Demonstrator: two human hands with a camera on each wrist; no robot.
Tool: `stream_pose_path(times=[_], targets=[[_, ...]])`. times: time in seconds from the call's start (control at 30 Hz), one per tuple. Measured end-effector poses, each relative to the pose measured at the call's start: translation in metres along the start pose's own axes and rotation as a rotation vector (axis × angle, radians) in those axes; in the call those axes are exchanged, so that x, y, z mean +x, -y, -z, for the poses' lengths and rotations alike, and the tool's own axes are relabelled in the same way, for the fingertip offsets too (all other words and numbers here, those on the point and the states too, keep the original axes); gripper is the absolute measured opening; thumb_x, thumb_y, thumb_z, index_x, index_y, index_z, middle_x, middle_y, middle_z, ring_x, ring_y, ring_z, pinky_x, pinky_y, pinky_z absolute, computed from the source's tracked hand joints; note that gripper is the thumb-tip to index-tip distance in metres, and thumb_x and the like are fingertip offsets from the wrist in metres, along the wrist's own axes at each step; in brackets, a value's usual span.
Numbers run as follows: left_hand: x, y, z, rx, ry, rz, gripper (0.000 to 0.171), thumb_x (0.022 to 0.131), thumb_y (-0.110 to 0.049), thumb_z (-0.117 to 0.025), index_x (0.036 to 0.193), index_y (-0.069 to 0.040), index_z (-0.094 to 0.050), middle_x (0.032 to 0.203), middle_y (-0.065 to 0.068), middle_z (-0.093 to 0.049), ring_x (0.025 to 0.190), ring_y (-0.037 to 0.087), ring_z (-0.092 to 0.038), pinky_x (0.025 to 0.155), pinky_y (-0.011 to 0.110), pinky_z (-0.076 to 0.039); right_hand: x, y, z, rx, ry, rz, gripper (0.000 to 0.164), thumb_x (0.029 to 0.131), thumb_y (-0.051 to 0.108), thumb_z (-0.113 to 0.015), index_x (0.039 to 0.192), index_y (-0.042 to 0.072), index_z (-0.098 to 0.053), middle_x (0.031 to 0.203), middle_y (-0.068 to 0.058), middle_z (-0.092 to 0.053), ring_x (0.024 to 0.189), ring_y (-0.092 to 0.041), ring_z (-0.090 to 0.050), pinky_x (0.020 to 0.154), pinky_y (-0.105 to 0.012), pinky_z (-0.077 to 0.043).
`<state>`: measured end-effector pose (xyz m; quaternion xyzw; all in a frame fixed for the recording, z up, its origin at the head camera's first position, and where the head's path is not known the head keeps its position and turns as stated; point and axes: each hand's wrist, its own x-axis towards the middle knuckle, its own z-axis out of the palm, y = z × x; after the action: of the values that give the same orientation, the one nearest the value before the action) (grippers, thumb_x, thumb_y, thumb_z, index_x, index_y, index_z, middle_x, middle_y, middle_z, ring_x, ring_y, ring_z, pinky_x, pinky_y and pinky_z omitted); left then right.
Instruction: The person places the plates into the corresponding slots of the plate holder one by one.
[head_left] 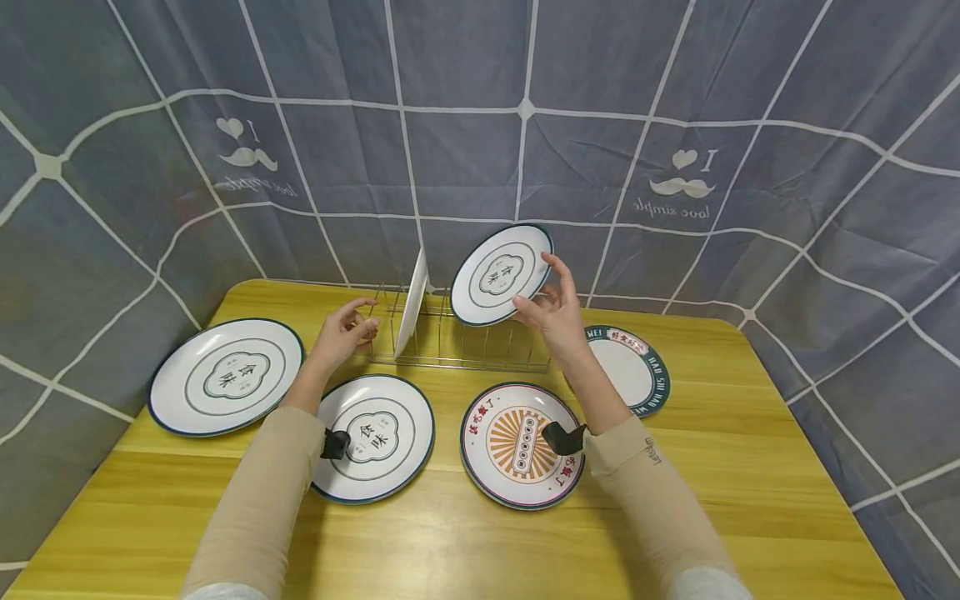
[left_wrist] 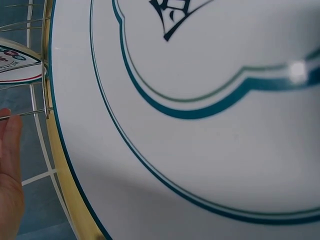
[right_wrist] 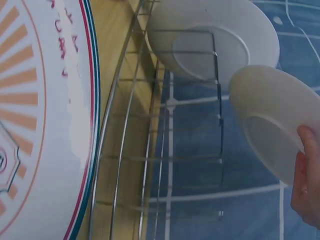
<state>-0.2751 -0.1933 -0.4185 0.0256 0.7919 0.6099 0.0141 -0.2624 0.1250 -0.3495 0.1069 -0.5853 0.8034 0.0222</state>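
My right hand pinches the lower right rim of a white plate with a dark rim and a flower-shaped emblem. This plate is tilted above the wire dish rack; the right wrist view shows its plain underside. Another white plate stands upright in the rack's left part, and its back shows in the right wrist view. At the rack's left end, my left hand grips an end wire, with fingers against it in the left wrist view.
Flat on the wooden table lie a large emblem plate at left, another emblem plate near the left forearm, a sunburst plate, and a green-rimmed plate partly behind the right arm. A grey checked curtain hangs behind.
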Motion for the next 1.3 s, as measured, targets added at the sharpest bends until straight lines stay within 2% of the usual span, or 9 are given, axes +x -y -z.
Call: stream_pose_path(times=[0.23,0.33,0.5,0.6,0.73,0.9,1.17,1.3], targets=[[0.001,0.0,0.0,0.003,-0.002,0.008,0.04,0.093,-0.014,-0.053,0.131,-0.008,-0.044,0.082,0.012,-0.049,0.094,0.043,-0.051,0.085,0.051,-0.047,0.004,-0.01,-0.027,-0.173,0.058,0.05,0.075,0.078,-0.012,-0.063,0.139,0.017,-0.031,0.106,-0.012,-0.043,0.085,-0.015,-0.053,0.071,-0.027,-0.054],[0.001,0.001,0.0,0.005,-0.002,0.012,0.04,0.093,-0.014,-0.053,0.131,-0.009,-0.044,0.083,0.014,-0.048,0.094,0.044,-0.051,0.085,0.05,-0.047,0.006,-0.013,-0.037,-0.279,0.075,0.114,0.072,0.078,-0.009,-0.066,0.138,0.014,-0.033,0.105,-0.017,-0.047,0.086,-0.021,-0.053,0.07,-0.026,-0.053],[0.001,0.001,0.0,0.014,0.001,0.012,0.04,0.093,-0.014,-0.053,0.132,-0.008,-0.044,0.083,0.015,-0.048,0.094,0.044,-0.051,0.084,0.05,-0.048,0.009,-0.017,-0.056,-0.454,0.092,0.244,0.07,0.075,-0.005,-0.071,0.135,0.008,-0.038,0.107,-0.026,-0.05,0.091,-0.034,-0.055,0.073,-0.034,-0.051],[0.001,0.0,0.0,0.02,0.001,0.013,0.04,0.093,-0.014,-0.053,0.132,-0.008,-0.044,0.083,0.013,-0.048,0.094,0.044,-0.051,0.084,0.049,-0.048,0.01,-0.02,-0.067,-0.521,0.098,0.276,0.07,0.073,-0.004,-0.073,0.133,0.007,-0.04,0.109,-0.027,-0.048,0.092,-0.036,-0.055,0.078,-0.038,-0.05],[0.001,0.0,0.0,0.024,0.003,0.018,0.04,0.093,-0.014,-0.053,0.132,-0.009,-0.044,0.082,0.011,-0.048,0.095,0.043,-0.052,0.084,0.048,-0.049,0.011,-0.026,-0.077,-0.599,0.106,0.251,0.07,0.072,-0.001,-0.075,0.132,0.01,-0.042,0.107,-0.026,-0.047,0.09,-0.033,-0.054,0.08,-0.04,-0.048],[0.001,-0.001,0.0,0.032,0.005,0.021,0.041,0.093,-0.014,-0.053,0.132,-0.01,-0.044,0.082,0.011,-0.049,0.094,0.042,-0.052,0.082,0.044,-0.05,0.011,-0.036,-0.084,-0.65,0.114,0.205,0.07,0.072,0.004,-0.076,0.133,0.016,-0.043,0.103,-0.021,-0.045,0.088,-0.032,-0.055,0.075,-0.042,-0.049],[0.0,-0.001,0.0,0.036,0.007,0.022,0.041,0.093,-0.014,-0.052,0.133,-0.01,-0.043,0.084,0.014,-0.049,0.094,0.041,-0.052,0.083,0.045,-0.05,0.009,-0.055,-0.084,-0.686,0.132,0.201,0.068,0.073,0.007,-0.077,0.132,0.017,-0.045,0.101,-0.016,-0.044,0.085,-0.03,-0.054,0.077,-0.041,-0.047],[0.0,-0.002,0.0,0.037,0.009,0.018,0.041,0.093,-0.014,-0.052,0.133,-0.01,-0.044,0.085,0.015,-0.05,0.093,0.04,-0.053,0.082,0.046,-0.05,0.007,-0.062,-0.085,-0.687,0.141,0.194,0.067,0.073,0.008,-0.077,0.132,0.017,-0.045,0.101,-0.016,-0.043,0.086,-0.03,-0.053,0.073,-0.035,-0.047]])
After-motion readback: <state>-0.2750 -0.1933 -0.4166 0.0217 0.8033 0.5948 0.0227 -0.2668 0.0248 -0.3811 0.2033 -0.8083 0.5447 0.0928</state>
